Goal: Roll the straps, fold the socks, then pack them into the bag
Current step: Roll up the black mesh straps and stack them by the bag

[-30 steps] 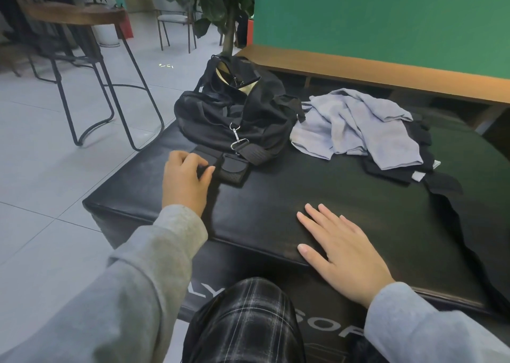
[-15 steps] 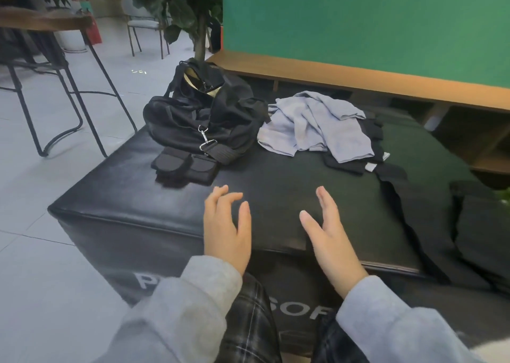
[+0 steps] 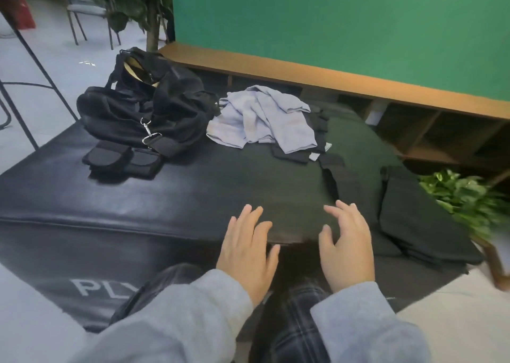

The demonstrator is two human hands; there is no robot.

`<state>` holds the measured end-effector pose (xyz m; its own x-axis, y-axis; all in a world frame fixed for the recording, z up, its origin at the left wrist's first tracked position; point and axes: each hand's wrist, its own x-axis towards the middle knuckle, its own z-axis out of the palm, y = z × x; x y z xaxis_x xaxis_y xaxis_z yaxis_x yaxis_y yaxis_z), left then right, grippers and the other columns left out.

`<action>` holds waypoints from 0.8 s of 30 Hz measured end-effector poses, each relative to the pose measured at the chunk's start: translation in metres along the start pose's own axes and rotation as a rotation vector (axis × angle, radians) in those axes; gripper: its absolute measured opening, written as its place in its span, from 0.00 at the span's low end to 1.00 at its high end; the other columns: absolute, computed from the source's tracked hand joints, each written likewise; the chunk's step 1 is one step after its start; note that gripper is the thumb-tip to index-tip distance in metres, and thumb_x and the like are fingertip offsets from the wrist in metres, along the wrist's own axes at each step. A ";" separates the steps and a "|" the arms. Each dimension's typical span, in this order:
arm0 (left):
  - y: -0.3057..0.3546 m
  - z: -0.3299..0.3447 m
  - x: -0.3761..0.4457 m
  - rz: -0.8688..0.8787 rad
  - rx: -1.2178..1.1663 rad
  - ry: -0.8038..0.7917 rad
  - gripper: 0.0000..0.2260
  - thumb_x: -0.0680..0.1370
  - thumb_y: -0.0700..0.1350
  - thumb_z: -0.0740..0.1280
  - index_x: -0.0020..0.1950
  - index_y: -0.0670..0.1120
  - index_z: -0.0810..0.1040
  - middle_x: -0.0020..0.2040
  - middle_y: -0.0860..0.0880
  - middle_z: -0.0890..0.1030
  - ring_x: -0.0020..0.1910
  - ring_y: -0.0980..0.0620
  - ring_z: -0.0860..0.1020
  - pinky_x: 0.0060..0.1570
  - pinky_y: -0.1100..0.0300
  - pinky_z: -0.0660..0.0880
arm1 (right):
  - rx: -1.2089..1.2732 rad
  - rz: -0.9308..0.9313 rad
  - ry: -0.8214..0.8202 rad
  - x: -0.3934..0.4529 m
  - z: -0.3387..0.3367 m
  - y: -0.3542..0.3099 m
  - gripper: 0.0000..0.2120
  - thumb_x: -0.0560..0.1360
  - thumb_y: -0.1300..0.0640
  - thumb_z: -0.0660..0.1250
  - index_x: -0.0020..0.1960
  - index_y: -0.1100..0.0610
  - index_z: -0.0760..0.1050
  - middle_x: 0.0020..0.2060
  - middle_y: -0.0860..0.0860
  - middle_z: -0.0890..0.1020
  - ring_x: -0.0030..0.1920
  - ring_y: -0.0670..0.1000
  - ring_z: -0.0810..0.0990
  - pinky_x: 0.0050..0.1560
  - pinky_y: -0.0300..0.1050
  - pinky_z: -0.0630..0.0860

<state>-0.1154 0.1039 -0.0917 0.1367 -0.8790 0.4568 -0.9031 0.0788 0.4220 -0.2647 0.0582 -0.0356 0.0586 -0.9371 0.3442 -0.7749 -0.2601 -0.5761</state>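
Bare cushion top (image 3: 265, 186) between bag (image 3: 143, 108), towel (image 3: 265, 119) and dark cloths (image 3: 414, 219).

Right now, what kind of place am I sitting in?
Probably a gym or studio lounge: you face a black padded plyo box, with a green screen wall above a wooden bench behind and bar stools left.

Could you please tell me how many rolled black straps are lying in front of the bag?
2, side by side before the black fabric duffel bag: the larger rolled black strap on the left, the smaller rolled black strap touching its right. More may hide under the pale blue cloth.
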 end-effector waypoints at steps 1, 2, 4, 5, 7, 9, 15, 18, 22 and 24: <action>-0.005 0.002 -0.002 0.028 0.016 -0.002 0.17 0.76 0.52 0.55 0.58 0.44 0.74 0.65 0.44 0.73 0.70 0.46 0.62 0.71 0.51 0.56 | -0.045 0.036 0.000 0.001 -0.003 0.006 0.16 0.77 0.63 0.61 0.64 0.55 0.72 0.69 0.48 0.69 0.74 0.48 0.56 0.67 0.34 0.51; -0.007 0.000 -0.002 0.040 0.024 -0.002 0.18 0.76 0.52 0.55 0.59 0.44 0.74 0.65 0.44 0.73 0.70 0.47 0.62 0.72 0.50 0.56 | -0.092 0.077 -0.007 0.002 -0.005 0.011 0.18 0.78 0.62 0.61 0.66 0.54 0.71 0.71 0.48 0.67 0.75 0.48 0.55 0.69 0.38 0.53; -0.009 0.000 -0.002 0.056 0.033 0.007 0.18 0.77 0.51 0.54 0.60 0.44 0.73 0.65 0.45 0.73 0.69 0.48 0.63 0.71 0.51 0.57 | -0.178 0.147 -0.023 0.004 -0.012 0.019 0.21 0.78 0.59 0.62 0.70 0.53 0.66 0.72 0.48 0.64 0.75 0.49 0.55 0.72 0.44 0.55; -0.009 0.001 -0.001 0.065 0.031 0.007 0.18 0.77 0.51 0.53 0.61 0.44 0.73 0.65 0.45 0.73 0.69 0.48 0.63 0.71 0.52 0.57 | -0.207 0.170 -0.026 0.004 -0.015 0.022 0.22 0.78 0.58 0.63 0.71 0.53 0.65 0.72 0.49 0.64 0.75 0.50 0.56 0.72 0.45 0.56; -0.009 0.002 -0.002 0.076 0.031 -0.003 0.18 0.78 0.51 0.52 0.61 0.44 0.72 0.65 0.45 0.73 0.69 0.48 0.63 0.70 0.53 0.55 | -0.247 0.195 -0.022 0.004 -0.019 0.027 0.23 0.77 0.57 0.64 0.72 0.53 0.65 0.71 0.49 0.66 0.73 0.50 0.60 0.71 0.47 0.59; -0.010 0.003 -0.003 0.083 0.048 -0.006 0.19 0.79 0.52 0.51 0.60 0.44 0.73 0.65 0.45 0.73 0.69 0.48 0.63 0.69 0.53 0.55 | -0.269 0.199 -0.002 0.003 -0.022 0.029 0.22 0.77 0.57 0.64 0.70 0.53 0.67 0.69 0.49 0.69 0.70 0.51 0.63 0.68 0.48 0.62; -0.008 0.001 -0.004 0.068 0.037 -0.003 0.19 0.76 0.50 0.54 0.59 0.43 0.75 0.64 0.45 0.74 0.69 0.49 0.64 0.70 0.57 0.52 | -0.267 0.222 0.077 0.002 -0.027 0.033 0.17 0.76 0.57 0.65 0.64 0.51 0.73 0.64 0.47 0.75 0.67 0.52 0.67 0.66 0.54 0.64; -0.008 0.001 -0.004 0.060 0.035 -0.018 0.19 0.77 0.51 0.54 0.59 0.42 0.75 0.64 0.45 0.74 0.69 0.49 0.63 0.71 0.58 0.51 | -0.226 0.251 0.096 0.002 -0.029 0.039 0.17 0.76 0.56 0.66 0.64 0.53 0.73 0.63 0.49 0.75 0.67 0.52 0.68 0.66 0.53 0.64; -0.009 0.002 -0.004 0.059 0.039 -0.025 0.19 0.77 0.51 0.54 0.59 0.43 0.75 0.64 0.45 0.74 0.69 0.49 0.63 0.71 0.58 0.51 | -0.191 0.297 0.106 0.001 -0.033 0.044 0.18 0.75 0.52 0.66 0.64 0.55 0.73 0.63 0.50 0.75 0.67 0.53 0.68 0.66 0.51 0.64; -0.008 0.002 -0.004 0.060 0.041 -0.018 0.19 0.77 0.51 0.53 0.59 0.43 0.75 0.64 0.45 0.74 0.69 0.49 0.63 0.70 0.57 0.52 | -0.236 0.315 0.108 0.002 -0.034 0.044 0.20 0.75 0.49 0.67 0.65 0.55 0.72 0.63 0.50 0.75 0.67 0.53 0.68 0.66 0.51 0.63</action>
<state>-0.1092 0.1054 -0.0985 0.0750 -0.8818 0.4656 -0.9256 0.1121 0.3616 -0.3200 0.0532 -0.0353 -0.2611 -0.9294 0.2609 -0.8682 0.1080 -0.4842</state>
